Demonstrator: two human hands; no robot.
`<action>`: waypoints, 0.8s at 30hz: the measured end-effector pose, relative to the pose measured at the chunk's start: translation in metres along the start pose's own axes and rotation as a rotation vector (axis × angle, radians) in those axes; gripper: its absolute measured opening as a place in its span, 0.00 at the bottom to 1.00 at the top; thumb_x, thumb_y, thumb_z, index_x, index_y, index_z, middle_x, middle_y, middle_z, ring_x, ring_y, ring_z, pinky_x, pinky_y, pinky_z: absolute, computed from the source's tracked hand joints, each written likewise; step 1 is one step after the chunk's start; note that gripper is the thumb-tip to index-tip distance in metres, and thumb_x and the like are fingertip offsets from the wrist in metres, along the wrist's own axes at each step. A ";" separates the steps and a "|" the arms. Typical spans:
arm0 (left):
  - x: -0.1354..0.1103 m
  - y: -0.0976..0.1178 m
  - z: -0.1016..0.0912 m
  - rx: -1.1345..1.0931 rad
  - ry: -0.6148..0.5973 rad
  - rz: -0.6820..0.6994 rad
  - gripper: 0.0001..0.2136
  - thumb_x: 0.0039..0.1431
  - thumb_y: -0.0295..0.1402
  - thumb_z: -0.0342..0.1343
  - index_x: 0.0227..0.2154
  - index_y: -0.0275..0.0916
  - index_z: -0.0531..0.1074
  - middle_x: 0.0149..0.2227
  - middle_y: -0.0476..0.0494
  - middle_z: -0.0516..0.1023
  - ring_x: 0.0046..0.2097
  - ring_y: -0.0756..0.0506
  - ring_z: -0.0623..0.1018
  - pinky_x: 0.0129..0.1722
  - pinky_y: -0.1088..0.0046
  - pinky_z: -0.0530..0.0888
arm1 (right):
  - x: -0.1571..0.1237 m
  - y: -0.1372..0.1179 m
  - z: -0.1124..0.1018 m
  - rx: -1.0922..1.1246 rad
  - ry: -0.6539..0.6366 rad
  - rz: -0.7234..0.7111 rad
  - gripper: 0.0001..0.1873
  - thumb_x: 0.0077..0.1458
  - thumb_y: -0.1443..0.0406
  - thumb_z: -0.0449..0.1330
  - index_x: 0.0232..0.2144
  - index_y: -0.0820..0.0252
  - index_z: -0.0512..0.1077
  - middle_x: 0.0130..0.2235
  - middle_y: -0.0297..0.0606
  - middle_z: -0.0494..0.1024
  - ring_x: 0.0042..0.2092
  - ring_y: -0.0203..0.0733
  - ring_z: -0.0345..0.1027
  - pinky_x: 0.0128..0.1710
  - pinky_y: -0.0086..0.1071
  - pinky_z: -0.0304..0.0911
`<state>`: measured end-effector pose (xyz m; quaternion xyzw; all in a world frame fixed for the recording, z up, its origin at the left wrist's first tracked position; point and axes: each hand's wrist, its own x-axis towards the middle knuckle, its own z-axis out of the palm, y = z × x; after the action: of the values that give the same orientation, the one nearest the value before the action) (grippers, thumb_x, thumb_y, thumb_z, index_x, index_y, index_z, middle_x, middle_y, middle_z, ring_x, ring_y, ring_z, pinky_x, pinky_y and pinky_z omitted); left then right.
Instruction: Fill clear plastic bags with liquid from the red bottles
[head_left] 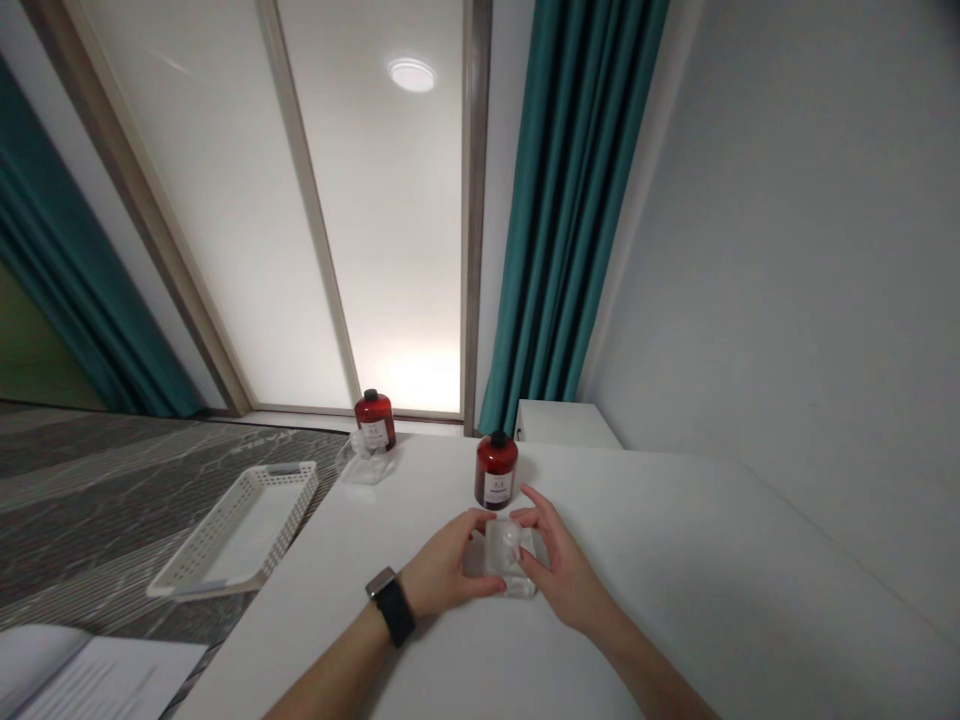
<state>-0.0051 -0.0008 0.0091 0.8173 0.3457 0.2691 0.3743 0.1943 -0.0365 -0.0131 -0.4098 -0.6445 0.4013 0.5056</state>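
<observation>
My left hand (442, 570), with a black watch at the wrist, curls round the left side of a clear squarish piece with a round bulge (511, 535). From the right, the thumb and fingertips of my right hand (559, 565) close on the same piece near its bulge. It is held low over the white table (652, 620); whether it touches the surface cannot be made out. Just beyond my fingers stands an upright dark red bottle (496, 474) with a black cap and a white label.
A second dark red bottle (379, 412) stands at the table's far left corner, with another clear piece (366, 465) in front of it. Left of the table lie a white perforated basket (274, 540) and an open book (112, 680). A white box (562, 422) sits beyond the far edge.
</observation>
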 end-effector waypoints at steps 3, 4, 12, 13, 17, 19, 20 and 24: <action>0.000 0.001 -0.001 0.002 0.004 -0.005 0.30 0.45 0.29 0.68 0.52 0.39 0.64 0.50 0.40 0.75 0.49 0.39 0.74 0.49 0.61 0.70 | 0.000 0.000 0.001 -0.003 0.027 0.007 0.35 0.56 0.66 0.58 0.64 0.50 0.51 0.44 0.37 0.71 0.52 0.46 0.66 0.59 0.45 0.54; 0.000 0.001 -0.001 -0.002 0.002 -0.007 0.30 0.45 0.29 0.68 0.52 0.39 0.64 0.50 0.40 0.75 0.49 0.39 0.74 0.49 0.61 0.71 | 0.000 0.000 0.000 -0.004 0.023 0.010 0.36 0.56 0.66 0.59 0.64 0.50 0.51 0.45 0.38 0.71 0.52 0.46 0.66 0.59 0.45 0.54; 0.001 0.000 -0.002 -0.036 -0.028 0.000 0.31 0.45 0.30 0.69 0.53 0.38 0.64 0.51 0.39 0.75 0.51 0.38 0.75 0.51 0.60 0.70 | 0.001 -0.006 0.001 -0.044 -0.019 0.019 0.29 0.57 0.66 0.58 0.60 0.50 0.57 0.45 0.37 0.74 0.52 0.46 0.67 0.59 0.45 0.54; 0.001 0.000 0.000 -0.019 -0.013 -0.002 0.31 0.46 0.30 0.68 0.54 0.38 0.64 0.52 0.38 0.75 0.51 0.37 0.74 0.52 0.59 0.70 | 0.001 -0.006 0.003 -0.054 0.008 0.021 0.28 0.57 0.65 0.58 0.58 0.51 0.58 0.44 0.37 0.73 0.50 0.46 0.68 0.58 0.45 0.55; 0.000 0.001 0.006 0.024 0.029 0.001 0.31 0.48 0.28 0.65 0.56 0.38 0.63 0.54 0.36 0.73 0.54 0.36 0.73 0.54 0.57 0.69 | 0.001 -0.003 0.006 -0.056 0.041 0.022 0.25 0.58 0.64 0.58 0.57 0.53 0.58 0.44 0.37 0.72 0.50 0.46 0.67 0.58 0.45 0.56; 0.000 0.001 0.006 0.004 0.018 0.002 0.31 0.48 0.28 0.66 0.56 0.38 0.63 0.55 0.36 0.73 0.54 0.37 0.73 0.54 0.58 0.69 | 0.002 -0.001 0.003 -0.069 0.005 0.011 0.22 0.58 0.63 0.58 0.55 0.52 0.62 0.47 0.39 0.71 0.53 0.47 0.66 0.58 0.44 0.56; 0.000 0.001 0.005 -0.008 0.013 0.003 0.31 0.47 0.28 0.66 0.55 0.38 0.63 0.55 0.37 0.73 0.53 0.37 0.73 0.54 0.58 0.69 | 0.003 0.001 0.001 -0.078 -0.013 -0.003 0.20 0.58 0.63 0.58 0.54 0.52 0.65 0.49 0.40 0.71 0.54 0.47 0.65 0.58 0.44 0.56; 0.000 0.002 0.002 -0.030 0.013 -0.011 0.32 0.46 0.28 0.67 0.55 0.38 0.64 0.54 0.37 0.74 0.53 0.37 0.74 0.53 0.58 0.70 | 0.007 0.004 -0.009 -0.043 -0.065 -0.050 0.14 0.58 0.59 0.60 0.46 0.54 0.72 0.52 0.42 0.69 0.56 0.47 0.64 0.58 0.42 0.57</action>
<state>-0.0026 -0.0023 0.0092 0.8081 0.3485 0.2773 0.3856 0.2024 -0.0277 -0.0134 -0.3911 -0.6791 0.3877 0.4853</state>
